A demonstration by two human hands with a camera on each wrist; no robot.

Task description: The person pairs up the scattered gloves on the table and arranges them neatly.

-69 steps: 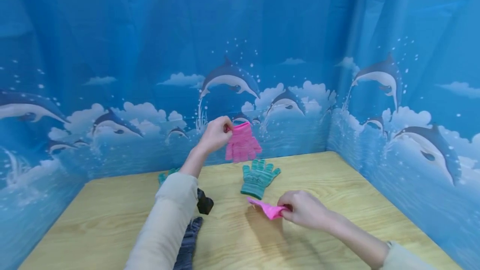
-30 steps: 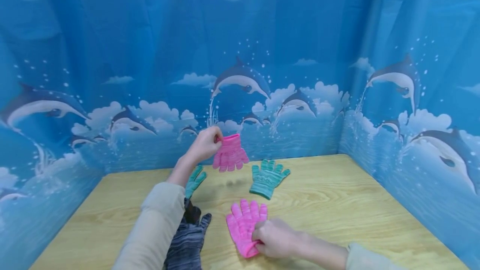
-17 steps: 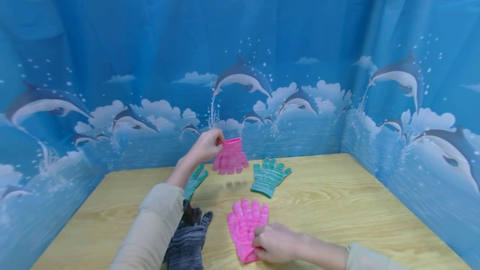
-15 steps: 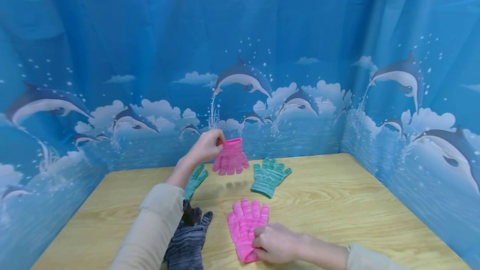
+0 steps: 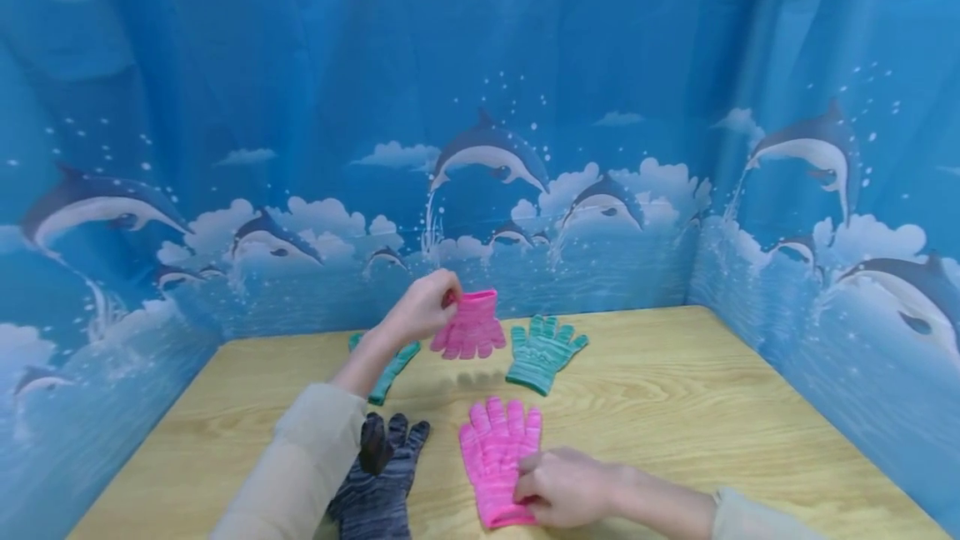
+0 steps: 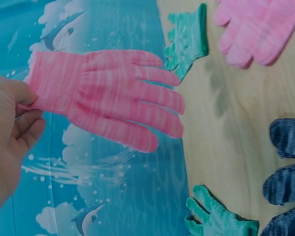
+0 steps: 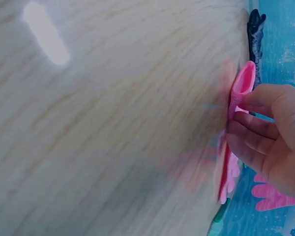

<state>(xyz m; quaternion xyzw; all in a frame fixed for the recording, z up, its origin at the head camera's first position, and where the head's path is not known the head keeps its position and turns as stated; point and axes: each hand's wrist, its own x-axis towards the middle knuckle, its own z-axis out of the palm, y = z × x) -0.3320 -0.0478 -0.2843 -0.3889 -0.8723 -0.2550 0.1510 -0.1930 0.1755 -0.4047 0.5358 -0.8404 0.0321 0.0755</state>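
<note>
My left hand (image 5: 427,302) pinches a pink knit glove (image 5: 468,327) at a corner of its cuff. That glove hangs over the far part of the table, fingers down. In the left wrist view, the hanging glove (image 6: 118,93) shows its whole palm side and spread fingers. A second pink glove (image 5: 491,448) lies flat near the table's front, fingers pointing away. My right hand (image 5: 570,486) has its curled fingers at the right side of this glove's cuff. The right wrist view shows the cuff (image 7: 245,81) standing slightly gaping beside the fingers; the thumb is mostly hidden.
One green glove (image 5: 543,352) lies at the back, right of the hanging glove. Another green glove (image 5: 392,373) is partly behind my left forearm. A dark grey striped glove (image 5: 378,490) lies front left, overlapped by the sleeve. A blue dolphin curtain (image 5: 480,232) borders the wooden table (image 5: 712,407).
The right hand has brought its pink glove from the air down flat onto the table near the front. The left hand, still holding its glove, has come lower.
</note>
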